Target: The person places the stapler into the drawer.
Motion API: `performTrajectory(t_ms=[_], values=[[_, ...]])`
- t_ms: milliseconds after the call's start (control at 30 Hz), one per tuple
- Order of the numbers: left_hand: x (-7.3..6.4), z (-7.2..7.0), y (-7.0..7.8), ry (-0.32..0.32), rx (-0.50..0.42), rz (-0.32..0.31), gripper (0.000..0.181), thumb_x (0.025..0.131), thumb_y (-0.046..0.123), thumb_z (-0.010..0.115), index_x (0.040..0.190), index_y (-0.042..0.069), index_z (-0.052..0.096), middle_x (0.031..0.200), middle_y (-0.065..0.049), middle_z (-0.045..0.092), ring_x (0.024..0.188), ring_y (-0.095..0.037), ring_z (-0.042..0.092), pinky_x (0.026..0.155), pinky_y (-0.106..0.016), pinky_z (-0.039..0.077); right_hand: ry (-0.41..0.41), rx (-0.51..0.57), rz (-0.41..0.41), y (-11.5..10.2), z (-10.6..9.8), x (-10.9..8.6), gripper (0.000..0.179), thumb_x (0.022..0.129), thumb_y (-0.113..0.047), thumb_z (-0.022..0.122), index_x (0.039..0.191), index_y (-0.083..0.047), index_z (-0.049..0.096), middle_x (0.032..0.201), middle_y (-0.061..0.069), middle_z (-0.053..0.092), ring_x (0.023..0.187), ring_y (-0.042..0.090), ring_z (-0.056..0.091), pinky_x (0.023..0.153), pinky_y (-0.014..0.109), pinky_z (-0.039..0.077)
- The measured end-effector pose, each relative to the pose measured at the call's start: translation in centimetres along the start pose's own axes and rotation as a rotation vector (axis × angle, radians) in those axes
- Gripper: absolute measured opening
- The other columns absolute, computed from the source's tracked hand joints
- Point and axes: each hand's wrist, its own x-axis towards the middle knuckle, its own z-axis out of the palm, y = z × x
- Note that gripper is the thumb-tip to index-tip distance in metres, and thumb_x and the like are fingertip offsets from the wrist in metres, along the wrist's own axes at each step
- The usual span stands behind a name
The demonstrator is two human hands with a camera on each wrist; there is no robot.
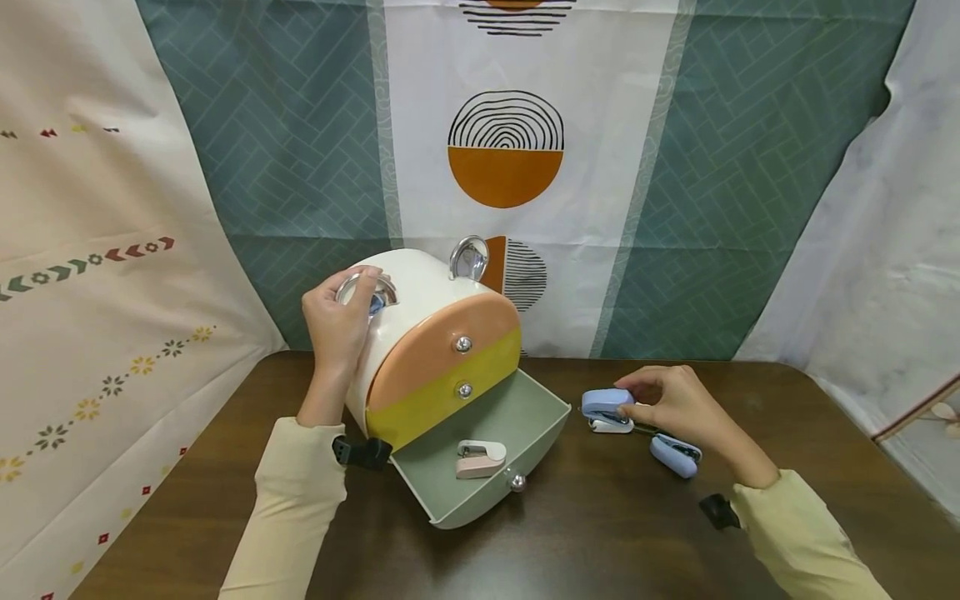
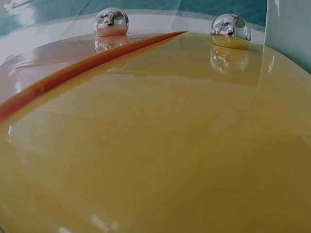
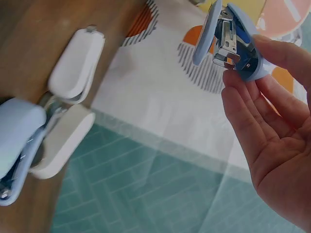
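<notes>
My left hand [image 1: 336, 325] grips one of two shiny rounded metal handles [image 1: 389, 292] on top of a white-bodied drawer box [image 1: 417, 279]. Its green bottom drawer [image 1: 542, 400] is pulled out, and a pink and white stapler [image 1: 480, 460] lies inside. Between thumb and fingertips, my right hand [image 1: 678, 407] pinches a light blue stapler [image 3: 243, 43], right of the drawer. In the right wrist view its metal inside shows. Close by on the table are a white stapler [image 3: 77, 65] and another blue stapler [image 1: 675, 455].
The box's orange drawer front [image 1: 427, 350] and yellow one [image 1: 427, 408] are closed, each with a round metal knob. Beside the white stapler is a cream piece [image 3: 63, 141]. A patterned cloth [image 1: 300, 167] hangs behind the brown table [image 1: 600, 533].
</notes>
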Motion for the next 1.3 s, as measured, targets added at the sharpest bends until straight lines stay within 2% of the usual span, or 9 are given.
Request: performTrajectory(t_ms=[133,300,367,533,633,900,1000,1100,1300], values=[[0.0,-0.1,0.0,-0.009,-0.006,-0.024,0.029,0.083,0.023,0.064,0.091,-0.004,0.07,0.079,0.0,0.066,0.073,-0.008,0.061,0.067,-0.019,0.049,-0.004,0.045,-0.009,-1.0,0.1,0.7,0.025,0.071,-0.005,0.075,0.095,-0.001,0.069,0.084,0.004,0.067,0.069,0.005,0.061,0.059,0.022,0.051],[0.1,-0.1,0.0,-0.01,0.002,0.005,0.027,0.083,0.022,0.064,0.087,-0.004,0.07,0.073,0.005,0.066,0.072,-0.007,0.061,0.065,-0.02,0.048,-0.012,0.09,-0.035,-2.1,1.0,1.8,0.025,0.071,-0.005,0.075,0.095,0.001,0.069,0.086,0.007,0.068,0.07,0.007,0.061,0.06,0.021,0.051],[0.2,-0.1,-0.1,-0.003,0.012,0.013,0.026,0.083,0.022,0.064,0.086,-0.004,0.07,0.072,0.004,0.066,0.07,-0.007,0.06,0.064,-0.02,0.048,-0.02,0.113,-0.037,-2.5,1.6,2.3,0.025,0.071,-0.004,0.075,0.095,0.001,0.069,0.087,0.008,0.068,0.072,0.008,0.062,0.061,0.021,0.051],[0.3,-0.1,-0.1,0.008,0.035,0.013,0.028,0.083,0.023,0.065,0.087,-0.004,0.07,0.077,-0.007,0.067,0.07,-0.006,0.06,0.062,-0.019,0.048,-0.047,0.178,-0.066,-3.8,3.5,3.6,0.024,0.072,-0.002,0.074,0.095,0.003,0.068,0.089,0.011,0.067,0.075,0.014,0.064,0.065,0.026,0.053],[0.3,-0.1,-0.1,0.002,0.035,0.004,0.028,0.083,0.023,0.065,0.088,-0.004,0.07,0.079,-0.01,0.068,0.072,-0.006,0.06,0.064,-0.019,0.048,-0.058,0.208,-0.095,-4.5,4.7,4.4,0.023,0.071,0.0,0.073,0.093,0.004,0.068,0.089,0.012,0.067,0.075,0.017,0.064,0.067,0.032,0.054],[0.1,-0.1,0.0,-0.008,0.026,-0.002,0.028,0.083,0.022,0.064,0.09,-0.004,0.07,0.086,-0.015,0.068,0.075,-0.007,0.061,0.066,-0.02,0.049,-0.106,0.117,-0.157,-5.3,7.8,6.1,0.019,0.07,-0.005,0.075,0.087,0.0,0.07,0.08,0.005,0.067,0.069,0.01,0.061,0.062,0.028,0.052],[0.1,-0.2,0.0,-0.012,0.026,-0.007,0.029,0.083,0.023,0.064,0.092,-0.004,0.07,0.088,-0.017,0.067,0.075,-0.008,0.061,0.066,-0.02,0.049,-0.14,0.106,-0.16,-5.3,8.8,6.6,0.018,0.07,-0.007,0.075,0.086,0.0,0.07,0.076,0.004,0.067,0.066,0.008,0.06,0.059,0.027,0.051],[0.1,-0.2,0.1,-0.013,0.023,-0.02,0.03,0.083,0.023,0.064,0.094,-0.004,0.069,0.09,-0.017,0.067,0.075,-0.008,0.06,0.066,-0.019,0.049,-0.179,0.099,-0.158,-5.3,9.8,7.1,0.019,0.07,-0.008,0.075,0.086,0.001,0.07,0.074,0.004,0.067,0.065,0.007,0.06,0.057,0.021,0.049],[0.1,-0.2,0.0,-0.012,0.021,-0.01,0.03,0.083,0.023,0.064,0.092,-0.005,0.069,0.092,-0.016,0.067,0.078,-0.009,0.061,0.066,-0.02,0.049,-0.233,0.087,-0.163,-5.3,11.4,7.5,0.018,0.069,-0.008,0.076,0.084,0.001,0.071,0.073,0.003,0.068,0.064,0.007,0.061,0.056,0.015,0.047]])
